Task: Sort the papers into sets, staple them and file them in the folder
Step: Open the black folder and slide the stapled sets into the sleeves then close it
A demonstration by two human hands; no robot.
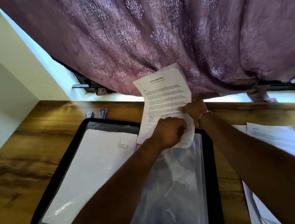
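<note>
1. Set of white printed paper sheets headed "Sample Health Report" [164, 94]: was held tilted up off the desk, gripped by both hands at its lower end.
2. Left hand [169, 132]: was curled tightly round the set's bottom edge, rolling that edge over.
3. Right hand [195, 110]: just beyond the left hand and touching it, pinched the set's right edge with the thumb on the printed face.
4. Directly under both hands: lay open, a flat black-rimmed file folder [62, 171], with its glossy clear plastic sleeve [175, 189] nearer the body than the left hand.
5. Left of the left forearm: sat inside the folder's other sleeve, a plain white sheet [94, 165].
6. Right of the right forearm: lay spread on the brown wooden table [23, 157], loose white printed papers [277, 140].
7. Beyond and left of the left hand: rested past the folder's far edge, blue pens [103, 112].
8. Beyond both hands: hung behind the raised set, a purple patterned curtain [172, 30].
</note>
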